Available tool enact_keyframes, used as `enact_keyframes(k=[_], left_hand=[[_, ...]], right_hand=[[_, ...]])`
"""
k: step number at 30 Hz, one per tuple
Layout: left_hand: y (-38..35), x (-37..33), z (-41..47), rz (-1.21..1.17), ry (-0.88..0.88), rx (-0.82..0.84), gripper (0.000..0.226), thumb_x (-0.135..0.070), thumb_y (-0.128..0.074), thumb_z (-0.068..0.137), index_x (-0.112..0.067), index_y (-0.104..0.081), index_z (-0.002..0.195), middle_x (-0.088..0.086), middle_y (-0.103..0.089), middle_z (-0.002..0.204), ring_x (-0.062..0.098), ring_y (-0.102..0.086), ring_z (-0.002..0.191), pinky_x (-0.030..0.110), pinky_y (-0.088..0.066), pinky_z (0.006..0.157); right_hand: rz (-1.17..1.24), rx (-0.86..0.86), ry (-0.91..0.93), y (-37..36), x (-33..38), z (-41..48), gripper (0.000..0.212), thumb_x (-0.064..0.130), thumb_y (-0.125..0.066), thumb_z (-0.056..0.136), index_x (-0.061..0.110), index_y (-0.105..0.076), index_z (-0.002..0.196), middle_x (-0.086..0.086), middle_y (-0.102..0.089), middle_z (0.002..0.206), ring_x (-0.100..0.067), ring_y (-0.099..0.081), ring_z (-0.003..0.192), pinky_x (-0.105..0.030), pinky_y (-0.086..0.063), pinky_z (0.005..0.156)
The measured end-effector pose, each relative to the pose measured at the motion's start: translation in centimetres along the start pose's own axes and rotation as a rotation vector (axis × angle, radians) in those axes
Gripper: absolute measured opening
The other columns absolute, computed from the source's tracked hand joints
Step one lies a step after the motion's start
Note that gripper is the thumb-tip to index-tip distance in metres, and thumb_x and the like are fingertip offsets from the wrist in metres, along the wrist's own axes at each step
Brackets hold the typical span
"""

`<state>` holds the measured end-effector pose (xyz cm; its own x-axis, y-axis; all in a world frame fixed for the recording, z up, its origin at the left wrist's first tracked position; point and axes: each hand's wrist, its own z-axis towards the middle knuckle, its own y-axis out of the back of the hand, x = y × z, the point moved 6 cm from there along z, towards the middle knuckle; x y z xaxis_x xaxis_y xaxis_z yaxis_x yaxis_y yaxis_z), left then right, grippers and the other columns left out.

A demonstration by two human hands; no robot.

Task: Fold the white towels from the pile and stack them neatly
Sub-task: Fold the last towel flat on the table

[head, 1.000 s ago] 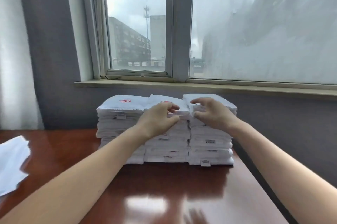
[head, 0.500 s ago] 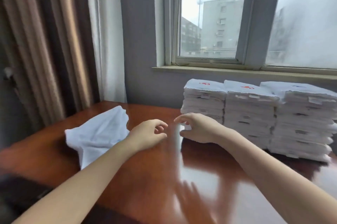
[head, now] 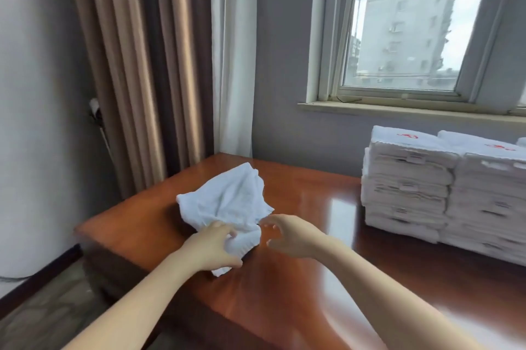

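One loose towel, both hands near it

Your left hand grips the near edge of the crumpled white towel on the tabletop, fingers curled into the cloth. Your right hand hovers just beside it, fingers spread wide, holding nothing. Folded stacks stand well apart, right.

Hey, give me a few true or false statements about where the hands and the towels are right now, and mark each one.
1. The left hand grips the near edge of the crumpled towel. True.
2. The right hand holds a folded towel. False: its fingers are spread and it holds nothing, just right of the crumpled towel.
3. The folded stacks stand on the table below the window sill. True.
4. The crumpled towel lies on top of the folded stacks. False: it lies on the table, apart from them, to their left.
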<state>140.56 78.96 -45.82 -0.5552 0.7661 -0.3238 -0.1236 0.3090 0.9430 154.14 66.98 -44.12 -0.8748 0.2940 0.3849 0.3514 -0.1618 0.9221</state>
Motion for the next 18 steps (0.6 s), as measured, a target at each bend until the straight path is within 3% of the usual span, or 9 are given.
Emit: enact_keyframes(k=[5, 10, 13, 16, 18], left_hand=[[-0.1, 1.1, 0.5, 0.064, -0.001, -0.122, 0.040, -0.025, -0.063, 0.074, -0.033, -0.054, 0.113, -0.018, -0.049, 0.116, 0.007, -0.054, 0.090, 0.025, -0.044, 0.069], [0.4, 1.2, 1.0, 0.023, -0.025, -0.201, 0.005, -0.029, -0.055, 0.080, -0.032, -0.057, 0.084, -0.017, -0.061, 0.078, 0.000, -0.059, 0.067, 0.019, -0.033, 0.055], [0.6, 1.6, 1.1, -0.073, -0.034, -0.163, 0.009, -0.036, -0.058, 0.086, -0.031, -0.063, 0.081, -0.018, -0.068, 0.068, -0.009, -0.062, 0.057, 0.018, -0.038, 0.057], [1.4, 1.4, 1.3, -0.087, -0.061, -0.195, 0.023, -0.046, -0.058, 0.089, -0.028, -0.062, 0.074, -0.012, -0.063, 0.065, 0.002, -0.060, 0.061, 0.024, -0.039, 0.058], [2.0, 0.8, 1.3, -0.170, -0.084, -0.266, 0.029, -0.051, -0.053, 0.092, -0.026, -0.061, 0.080, -0.009, -0.064, 0.072, 0.006, -0.059, 0.069, 0.029, -0.045, 0.063]], right_hand=[[0.010, 0.074, 0.014, -3.4, 1.2, 1.5, 0.065, 0.018, -0.058, 0.084, 0.028, -0.042, 0.146, 0.005, -0.048, 0.145, -0.016, -0.047, 0.130, -0.029, -0.042, 0.102], [0.032, 0.039, 0.011, -4.0, 0.6, 2.1, 0.060, 0.019, -0.058, 0.082, 0.029, -0.048, 0.141, 0.006, -0.048, 0.140, -0.013, -0.052, 0.119, -0.029, -0.045, 0.095], [0.074, -0.010, -0.001, -3.7, 0.6, 2.1, 0.052, 0.022, -0.059, 0.083, 0.030, -0.054, 0.134, 0.007, -0.053, 0.130, -0.012, -0.057, 0.104, -0.031, -0.049, 0.090], [0.120, -0.082, -0.020, -3.0, 1.0, 2.1, 0.041, 0.022, -0.058, 0.085, 0.024, -0.060, 0.126, 0.002, -0.058, 0.124, -0.017, -0.061, 0.101, -0.035, -0.052, 0.086], [0.209, -0.138, -0.005, -2.2, 1.3, 2.2, 0.029, 0.017, -0.057, 0.087, 0.012, -0.064, 0.114, -0.007, -0.063, 0.115, -0.022, -0.061, 0.100, -0.044, -0.053, 0.085]])
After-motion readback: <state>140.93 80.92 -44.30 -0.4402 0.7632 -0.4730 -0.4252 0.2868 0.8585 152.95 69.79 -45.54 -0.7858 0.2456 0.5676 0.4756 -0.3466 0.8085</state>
